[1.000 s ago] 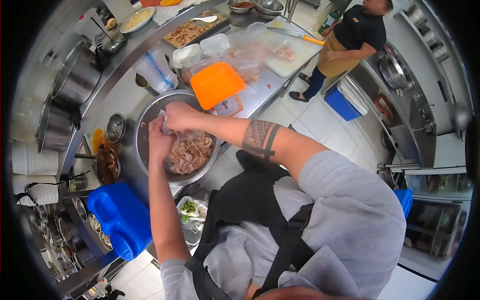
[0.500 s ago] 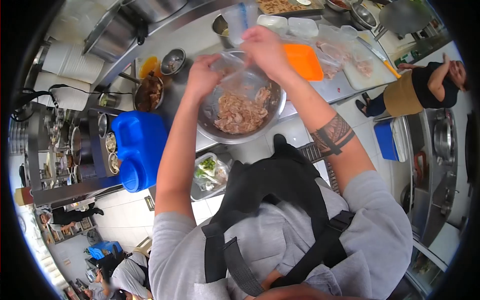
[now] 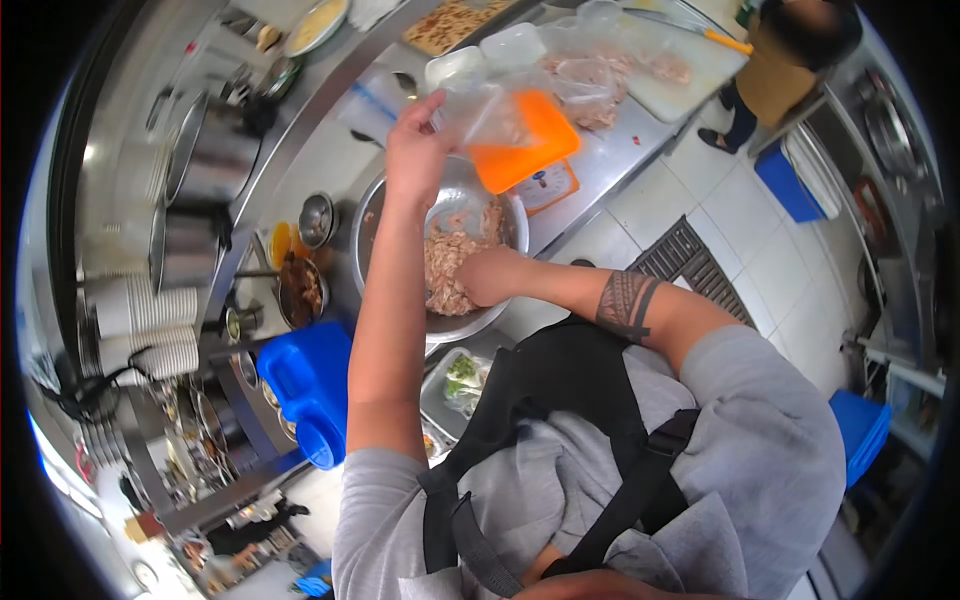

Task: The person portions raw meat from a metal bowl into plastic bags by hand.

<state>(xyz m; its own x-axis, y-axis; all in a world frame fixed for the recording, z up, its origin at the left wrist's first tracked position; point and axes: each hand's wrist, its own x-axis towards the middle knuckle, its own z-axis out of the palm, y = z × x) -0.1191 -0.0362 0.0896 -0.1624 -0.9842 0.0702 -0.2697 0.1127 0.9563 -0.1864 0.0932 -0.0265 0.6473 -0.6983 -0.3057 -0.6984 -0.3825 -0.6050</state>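
A large steel bowl [image 3: 515, 220] holds pale, seasoned raw meat [image 3: 448, 255]. Into this meat reaches my right hand [image 3: 492, 277], closed, its fingertips buried and hidden. Above the bowl's far rim, my left hand [image 3: 418, 145] grips a clear plastic bag [image 3: 480, 122], which hangs out to the right, slightly blurred. Behind the bag an orange tray [image 3: 535, 150] rests on a small orange scale [image 3: 552, 187], just right of the bowl.
Bagged raw meat [image 3: 590, 85] lies beyond the tray, beside a white cutting board [image 3: 665, 85] with a yellow-handled knife [image 3: 727, 41]. A blue jug [image 3: 310, 385] stands left. Below the bowl is a container of greens [image 3: 462, 380]. Another person [image 3: 770, 75] stands upper right.
My right hand has left the bag and gone down into the meat. My left hand now holds the bag alone, swung toward the orange tray. The camera view has turned.
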